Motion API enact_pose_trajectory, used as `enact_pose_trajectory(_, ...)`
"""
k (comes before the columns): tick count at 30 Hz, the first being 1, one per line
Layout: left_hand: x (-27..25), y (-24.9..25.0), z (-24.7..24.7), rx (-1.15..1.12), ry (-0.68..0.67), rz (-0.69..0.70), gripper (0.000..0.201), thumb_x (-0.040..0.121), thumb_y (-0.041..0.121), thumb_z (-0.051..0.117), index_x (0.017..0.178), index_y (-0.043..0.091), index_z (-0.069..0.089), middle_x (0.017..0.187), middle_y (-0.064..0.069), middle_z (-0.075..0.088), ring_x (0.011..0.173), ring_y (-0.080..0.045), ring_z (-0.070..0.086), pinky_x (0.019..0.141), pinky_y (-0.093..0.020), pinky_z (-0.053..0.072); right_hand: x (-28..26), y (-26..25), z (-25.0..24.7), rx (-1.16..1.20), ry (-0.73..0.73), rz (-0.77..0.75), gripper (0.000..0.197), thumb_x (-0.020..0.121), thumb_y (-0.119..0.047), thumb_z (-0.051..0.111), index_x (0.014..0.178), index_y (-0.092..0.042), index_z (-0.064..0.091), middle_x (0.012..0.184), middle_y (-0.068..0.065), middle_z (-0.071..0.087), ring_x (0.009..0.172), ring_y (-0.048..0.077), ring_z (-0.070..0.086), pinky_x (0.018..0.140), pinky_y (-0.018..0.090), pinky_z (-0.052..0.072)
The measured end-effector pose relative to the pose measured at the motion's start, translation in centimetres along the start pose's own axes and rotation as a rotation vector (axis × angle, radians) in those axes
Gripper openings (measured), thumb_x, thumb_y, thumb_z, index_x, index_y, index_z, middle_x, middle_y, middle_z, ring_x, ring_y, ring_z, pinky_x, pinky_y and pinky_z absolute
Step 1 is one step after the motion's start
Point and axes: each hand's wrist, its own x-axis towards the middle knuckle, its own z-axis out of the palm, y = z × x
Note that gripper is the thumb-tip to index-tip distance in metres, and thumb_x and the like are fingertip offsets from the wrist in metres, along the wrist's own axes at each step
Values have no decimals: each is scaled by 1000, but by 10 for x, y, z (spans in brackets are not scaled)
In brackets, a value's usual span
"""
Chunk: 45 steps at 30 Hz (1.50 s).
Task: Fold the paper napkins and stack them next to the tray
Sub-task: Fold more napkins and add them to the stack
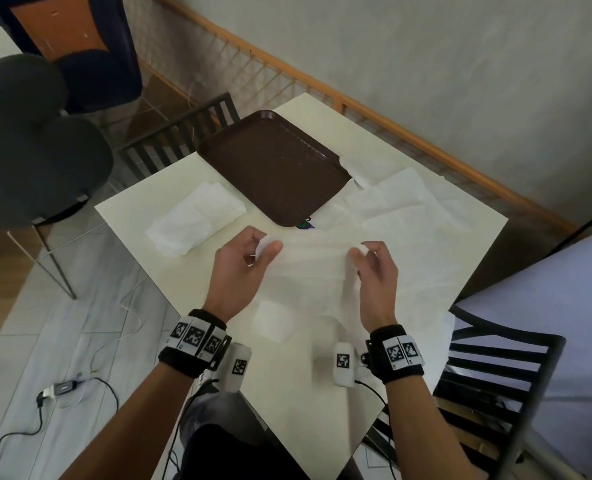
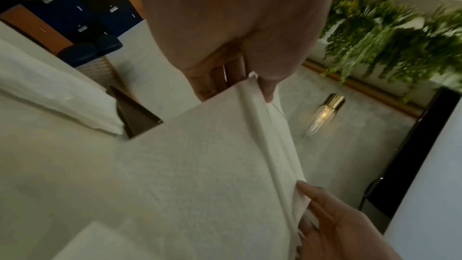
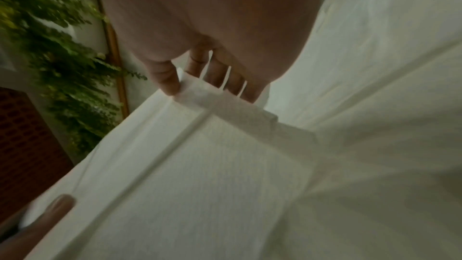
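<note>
A white paper napkin [image 1: 308, 271] hangs spread between my two hands above the cream table [image 1: 131, 209]. My left hand [image 1: 263, 249] pinches its far left corner between thumb and fingers; in the left wrist view the left hand [image 2: 257, 84] grips the napkin [image 2: 200, 165] at its top edge. My right hand [image 1: 362, 252] pinches the far right corner, and the right wrist view shows the right hand [image 3: 182, 86] on a folded edge of the napkin [image 3: 200, 175]. A brown tray [image 1: 273, 168] lies beyond. A stack of folded napkins [image 1: 197, 216] sits left of the tray.
Several loose unfolded napkins [image 1: 401, 199] lie right of the tray. A small white square of paper [image 1: 273, 322] lies near the table's front edge. Dark slatted chairs [image 1: 180, 140] stand behind and at the right [image 1: 488, 368]. Cables [image 1: 59, 389] run over the floor at left.
</note>
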Motion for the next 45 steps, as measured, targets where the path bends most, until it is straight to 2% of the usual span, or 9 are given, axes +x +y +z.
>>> enact_pose_trajectory(8, 20, 39, -7, -169, 107, -11, 27, 105, 46, 65, 116, 24, 55, 70, -15, 70, 58, -30, 65, 58, -45, 56, -3, -64, 6, 52, -209, 45, 32, 100, -17, 82, 128, -10, 67, 119, 4, 82, 108, 24, 81, 82, 29, 64)
enact_pose_trajectory(10, 19, 40, -9, -250, 48, -95, 40, 98, 42, 76, 128, 31, 51, 85, -6, 80, 75, -24, 77, 69, -50, 65, 2, -62, 6, -6, -149, 27, 25, 101, -21, 80, 123, -13, 71, 114, 1, 83, 103, 20, 80, 80, 29, 62)
enact_pose_trajectory(13, 15, 35, -13, -288, -118, -73, 81, 84, 17, 92, 145, 39, 44, 111, 23, 78, 99, -6, 77, 78, -30, 65, 7, -52, 7, -119, -81, 14, 15, 104, -31, 77, 114, -20, 74, 107, -4, 82, 96, 14, 78, 78, 32, 60)
enact_pose_trajectory(16, 16, 24, -16, -236, -201, 1, 89, 86, 5, 87, 153, 41, 41, 119, 22, 76, 110, -8, 75, 91, -33, 64, 10, -47, 10, -138, -21, 60, 21, 104, -41, 73, 103, -20, 75, 99, -1, 81, 88, 17, 73, 79, 40, 59)
enact_pose_trajectory(21, 19, 13, -14, -152, -107, 123, 48, 101, 10, 72, 141, 33, 61, 126, 17, 69, 112, -5, 68, 94, -37, 62, 10, -48, 9, -97, -101, 82, 23, 100, -35, 81, 116, -22, 72, 103, 8, 81, 94, 24, 77, 79, 42, 60)
enact_pose_trajectory(26, 25, 1, -11, -162, -9, 86, 17, 100, 11, 74, 112, 22, 78, 116, 13, 78, 110, -11, 72, 95, -27, 59, 3, -60, 3, 12, -279, 23, 83, 91, -5, 88, 154, -37, 45, 137, -14, 71, 112, 25, 77, 83, 37, 67)
enact_pose_trajectory(33, 28, -4, -15, -185, -49, -67, 11, 88, 17, 87, 99, 20, 85, 99, 11, 82, 94, -11, 77, 87, -29, 62, 10, -42, 2, -201, -256, -55, 9, 103, -15, 78, 111, -18, 81, 114, -4, 80, 98, 13, 69, 85, 30, 50)
enact_pose_trajectory(39, 33, -13, -20, -73, -98, -66, 26, 78, 18, 94, 100, 31, 86, 101, 15, 81, 93, -18, 76, 91, -46, 63, 11, -45, 4, -204, -240, 51, 21, 88, -16, 93, 106, -24, 85, 114, -6, 82, 109, 21, 76, 97, 46, 64)
enact_pose_trajectory(45, 36, -29, -20, 190, -14, 191, 17, 82, 23, 90, 98, 25, 86, 111, 1, 56, 97, -9, 60, 92, -18, 52, 13, -39, 6, -628, -258, -54, 27, 80, -35, 97, 96, -39, 76, 119, -8, 62, 114, 17, 64, 99, 42, 59)
